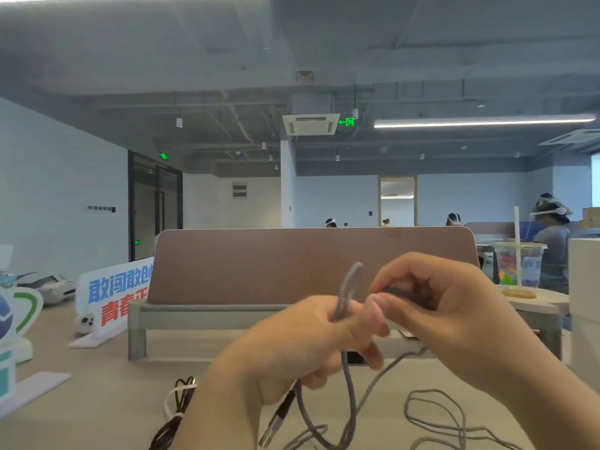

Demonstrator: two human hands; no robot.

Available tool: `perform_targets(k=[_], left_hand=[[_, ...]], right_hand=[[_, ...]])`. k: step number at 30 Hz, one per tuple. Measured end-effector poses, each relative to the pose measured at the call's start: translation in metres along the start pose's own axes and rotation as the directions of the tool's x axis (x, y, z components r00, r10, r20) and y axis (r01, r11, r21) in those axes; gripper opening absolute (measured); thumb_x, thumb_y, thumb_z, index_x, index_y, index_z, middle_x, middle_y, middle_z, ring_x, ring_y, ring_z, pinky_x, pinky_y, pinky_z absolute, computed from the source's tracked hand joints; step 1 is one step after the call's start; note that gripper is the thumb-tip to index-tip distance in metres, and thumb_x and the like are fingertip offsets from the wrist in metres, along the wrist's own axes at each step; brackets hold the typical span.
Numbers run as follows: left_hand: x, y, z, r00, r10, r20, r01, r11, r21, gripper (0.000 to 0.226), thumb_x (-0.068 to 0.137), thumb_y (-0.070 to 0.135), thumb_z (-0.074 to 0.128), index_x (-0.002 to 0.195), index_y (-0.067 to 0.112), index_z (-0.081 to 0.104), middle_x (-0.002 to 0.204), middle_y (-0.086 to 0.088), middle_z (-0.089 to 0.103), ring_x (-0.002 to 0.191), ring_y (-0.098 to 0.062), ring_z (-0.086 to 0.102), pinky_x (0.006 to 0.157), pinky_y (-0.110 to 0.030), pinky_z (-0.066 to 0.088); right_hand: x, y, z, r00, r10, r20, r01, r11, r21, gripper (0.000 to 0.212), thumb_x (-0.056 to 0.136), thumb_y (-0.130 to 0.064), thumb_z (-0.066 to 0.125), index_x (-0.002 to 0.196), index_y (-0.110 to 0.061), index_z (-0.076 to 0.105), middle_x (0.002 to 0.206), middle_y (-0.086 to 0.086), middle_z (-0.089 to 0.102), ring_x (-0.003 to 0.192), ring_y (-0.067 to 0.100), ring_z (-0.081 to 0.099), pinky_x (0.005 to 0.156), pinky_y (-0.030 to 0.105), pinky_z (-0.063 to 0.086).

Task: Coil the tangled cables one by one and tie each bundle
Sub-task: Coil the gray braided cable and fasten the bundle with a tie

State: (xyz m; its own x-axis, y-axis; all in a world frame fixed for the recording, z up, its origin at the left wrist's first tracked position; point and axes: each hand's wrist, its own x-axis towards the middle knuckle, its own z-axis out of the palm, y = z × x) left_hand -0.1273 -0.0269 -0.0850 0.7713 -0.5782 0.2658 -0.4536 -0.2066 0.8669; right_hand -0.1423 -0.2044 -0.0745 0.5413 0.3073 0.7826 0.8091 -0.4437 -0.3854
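Both hands: left hand (302, 349) grips, right hand (454, 313) pinches grey braided cable (350, 388).
Risk: its lower-right slack may snag, loosening the loop.

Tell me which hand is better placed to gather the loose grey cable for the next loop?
Probably the right hand. The left hand grips the grey cable just below its bend, while the slack lies on the table under the right hand.

brown desk divider (311, 264) | lettered sign (113, 297) | lidded cup with straw (505, 266) | panda figure (85, 323)
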Motion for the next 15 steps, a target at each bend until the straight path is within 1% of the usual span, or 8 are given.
perform_targets(k=[2,4,6,8,10,12,14,15], left_hand=[[0.003,0.004,0.011,0.996,-0.036,0.083,0.026,0.993,0.119,0.026,0.083,0.053,0.063,0.083,0.028,0.066,0.059,0.006,0.063,0.047,-0.010,0.031,0.042,-0.021,0.024],[0.006,0.003,0.016,0.990,-0.089,0.106,0.074,0.988,0.133,0.027,0.096,0.038,0.050,0.079,0.024,0.065,0.048,0.007,0.057,0.044,-0.007,0.042,0.048,-0.021,0.035],[0.005,0.000,0.013,0.987,-0.070,0.147,0.057,0.995,0.087,0.031,0.100,0.028,0.044,0.077,0.020,0.062,0.048,0.008,0.060,0.057,-0.010,0.059,0.064,-0.021,0.048],[0.001,0.000,0.010,0.980,0.011,0.199,0.011,0.994,-0.109,0.027,0.097,0.028,0.048,0.077,0.017,0.062,0.051,0.007,0.061,0.058,-0.015,0.065,0.060,-0.023,0.054],[0.001,0.002,0.005,0.993,0.097,0.071,-0.059,0.907,-0.418,0.023,0.089,0.033,0.054,0.074,0.018,0.065,0.047,0.007,0.049,0.035,-0.006,0.052,0.038,-0.017,0.046],[0.002,0.004,-0.004,0.981,0.119,-0.153,-0.191,0.717,-0.671,0.026,0.087,0.032,0.052,0.070,0.017,0.065,0.043,0.009,0.034,0.025,-0.001,0.035,0.030,-0.011,0.034],[0.003,0.005,-0.015,0.940,0.098,-0.328,-0.325,0.558,-0.763,0.028,0.089,0.029,0.047,0.072,0.014,0.065,0.042,0.009,0.028,0.026,-0.002,0.029,0.028,-0.013,0.029],[0.003,0.004,-0.020,0.918,0.077,-0.390,-0.367,0.539,-0.758,0.026,0.087,0.029,0.049,0.075,0.012,0.064,0.042,0.009,0.026,0.028,-0.003,0.028,0.029,-0.015,0.028]], right_hand=[[0.000,0.000,0.002,1.000,0.000,-0.026,-0.001,1.000,-0.025,0.014,0.071,-0.029,0.075,0.076,-0.027,0.062,0.064,0.000,0.068,0.051,0.010,0.060,0.048,0.023,0.051],[0.001,0.002,0.001,0.998,0.032,-0.063,-0.036,0.997,-0.069,0.029,0.059,-0.045,0.076,0.072,-0.026,0.058,0.056,-0.008,0.062,0.046,0.007,0.051,0.044,0.014,0.042],[0.001,0.007,-0.002,0.992,0.080,-0.097,-0.090,0.990,-0.106,0.047,0.047,-0.063,0.068,0.069,-0.023,0.057,0.048,-0.008,0.053,0.042,0.006,0.041,0.042,0.014,0.034],[0.002,0.013,-0.005,0.984,0.135,-0.118,-0.143,0.987,-0.070,0.058,0.047,-0.070,0.064,0.065,-0.016,0.059,0.043,-0.006,0.045,0.040,0.005,0.034,0.041,0.014,0.028],[0.001,0.019,-0.010,0.976,0.183,-0.117,-0.180,0.983,0.029,0.056,0.057,-0.066,0.061,0.064,-0.011,0.060,0.044,-0.004,0.040,0.042,0.006,0.031,0.041,0.016,0.026],[0.000,0.021,-0.014,0.970,0.220,-0.099,-0.204,0.967,0.152,0.048,0.066,-0.060,0.060,0.065,-0.012,0.062,0.043,-0.005,0.037,0.041,0.009,0.029,0.040,0.017,0.026],[-0.001,0.019,-0.017,0.964,0.256,-0.078,-0.224,0.930,0.290,0.043,0.069,-0.059,0.064,0.068,-0.016,0.065,0.043,-0.005,0.037,0.040,0.009,0.029,0.037,0.017,0.026],[-0.001,0.017,-0.017,0.961,0.265,-0.081,-0.228,0.921,0.317,0.040,0.070,-0.057,0.065,0.070,-0.017,0.067,0.044,-0.005,0.038,0.040,0.008,0.029,0.037,0.017,0.026]])
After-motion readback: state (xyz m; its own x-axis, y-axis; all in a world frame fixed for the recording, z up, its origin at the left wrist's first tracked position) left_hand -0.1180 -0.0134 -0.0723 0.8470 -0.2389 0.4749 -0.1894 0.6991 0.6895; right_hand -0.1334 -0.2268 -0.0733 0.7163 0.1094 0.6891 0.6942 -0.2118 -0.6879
